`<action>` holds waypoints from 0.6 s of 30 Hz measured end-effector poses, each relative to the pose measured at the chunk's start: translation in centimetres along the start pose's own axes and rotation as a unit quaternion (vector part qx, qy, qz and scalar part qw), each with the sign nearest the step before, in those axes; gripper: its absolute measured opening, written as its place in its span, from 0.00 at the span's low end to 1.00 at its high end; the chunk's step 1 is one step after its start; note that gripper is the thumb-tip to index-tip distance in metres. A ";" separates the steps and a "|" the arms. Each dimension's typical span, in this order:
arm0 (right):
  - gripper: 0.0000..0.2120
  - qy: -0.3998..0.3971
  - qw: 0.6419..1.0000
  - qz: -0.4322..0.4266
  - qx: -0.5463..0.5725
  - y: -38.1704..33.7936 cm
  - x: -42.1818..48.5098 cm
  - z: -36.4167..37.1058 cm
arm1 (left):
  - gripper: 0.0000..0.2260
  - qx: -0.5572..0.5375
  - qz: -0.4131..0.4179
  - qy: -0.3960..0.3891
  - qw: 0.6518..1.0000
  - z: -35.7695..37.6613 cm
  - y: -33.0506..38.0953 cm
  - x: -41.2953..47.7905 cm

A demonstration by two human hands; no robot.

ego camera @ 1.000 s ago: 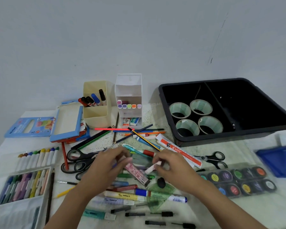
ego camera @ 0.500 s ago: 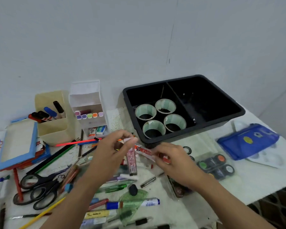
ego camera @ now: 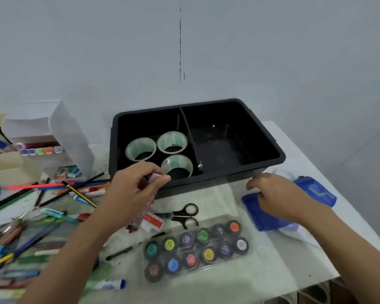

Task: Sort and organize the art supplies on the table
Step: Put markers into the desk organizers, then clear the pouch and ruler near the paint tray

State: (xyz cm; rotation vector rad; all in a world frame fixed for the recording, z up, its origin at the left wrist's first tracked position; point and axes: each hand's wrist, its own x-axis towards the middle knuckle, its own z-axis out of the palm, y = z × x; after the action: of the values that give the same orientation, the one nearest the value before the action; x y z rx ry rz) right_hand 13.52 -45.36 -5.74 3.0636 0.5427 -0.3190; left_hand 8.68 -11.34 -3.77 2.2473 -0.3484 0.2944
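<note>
My left hand (ego camera: 132,191) pinches the top of a slim pink-red glitter tube (ego camera: 144,212), which hangs down just in front of the black divided tray (ego camera: 272,150). Three tape rolls (ego camera: 140,148) stand in the tray's left compartment; the right compartment looks bare. My right hand (ego camera: 279,197) rests with relaxed fingers on a blue plastic pouch (ego camera: 263,218) to the right of the tray and holds nothing. Small black scissors (ego camera: 184,213) and a clear pack of paint pots (ego camera: 195,249) lie between my arms.
Pencils, pens and markers (ego camera: 53,187) lie heaped on the left. A white marker box (ego camera: 53,137) and a cream holder (ego camera: 9,165) stand at the back left. A white tube with a red label (ego camera: 154,222) lies under the glitter tube. The table's edge runs close on the right.
My head has turned right. My left hand has carried the glitter tube toward the tray. My right hand has let go of the red-labelled tube and moved right onto the blue pouch.
</note>
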 end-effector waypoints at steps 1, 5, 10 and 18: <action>0.21 -0.037 0.999 0.001 -0.014 1.0 0.0 -0.1 | 0.08 0.002 -0.008 0.004 1.000 0.3 0.3 0.1; 0.20 -0.088 0.995 -0.043 -0.027 3.2 -0.2 0.2 | 0.07 0.007 -0.034 0.026 0.999 1.2 1.6 -0.1; 0.06 -0.011 0.992 -0.091 0.083 3.7 -0.4 2.1 | 0.05 0.001 -0.065 0.060 0.996 1.7 2.5 -0.9; 0.09 0.120 0.957 -0.202 0.169 2.5 -1.7 0.9 | 0.09 0.008 -0.103 0.093 0.990 1.2 2.6 -1.8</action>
State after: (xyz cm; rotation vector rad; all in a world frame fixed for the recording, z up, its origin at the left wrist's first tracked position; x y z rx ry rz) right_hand 12.60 -48.32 -6.34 3.3138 1.2566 -0.0399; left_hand 6.22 -13.61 -3.30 2.2287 -0.0159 0.3945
